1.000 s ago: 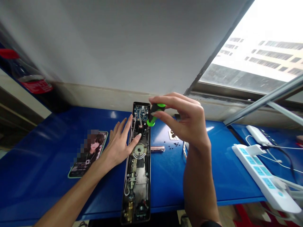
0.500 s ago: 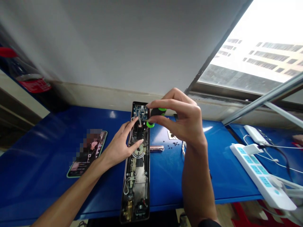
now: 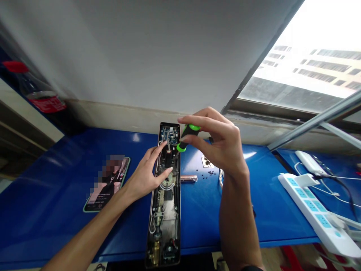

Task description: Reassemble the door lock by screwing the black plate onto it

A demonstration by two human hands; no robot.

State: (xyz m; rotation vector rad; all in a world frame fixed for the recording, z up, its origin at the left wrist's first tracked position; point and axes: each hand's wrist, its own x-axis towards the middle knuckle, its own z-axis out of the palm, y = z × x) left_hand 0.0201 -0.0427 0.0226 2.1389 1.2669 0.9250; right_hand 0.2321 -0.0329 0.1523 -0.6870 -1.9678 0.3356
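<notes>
A long, narrow door lock housing point(image 3: 169, 205) lies open on the table, its inner parts facing up. Inside are a blue circuit board point(image 3: 166, 136), a grey cable, a round part and a brass cylinder point(image 3: 155, 252). My left hand point(image 3: 148, 167) rests across the upper half with fingers spread, the index fingertip by the cable and the thumb over the round part. Between the thumb and fingers of my right hand point(image 3: 218, 139) is a black and green screwdriver point(image 3: 186, 136). It leans over the housing's right side; its tip is hard to make out.
Small dark screws point(image 3: 208, 174) and a copper-coloured tube point(image 3: 188, 178) lie right of the housing. A phone point(image 3: 108, 184) lies on the left, with a cola bottle point(image 3: 46, 99) behind. A power strip point(image 3: 313, 210) with cables sits at the right, near a metal bar point(image 3: 307, 116).
The fingers of my right hand have shifted on the screwdriver, and more of its handle shows. My left hand stays in place on the housing. The whole view has shifted slightly.
</notes>
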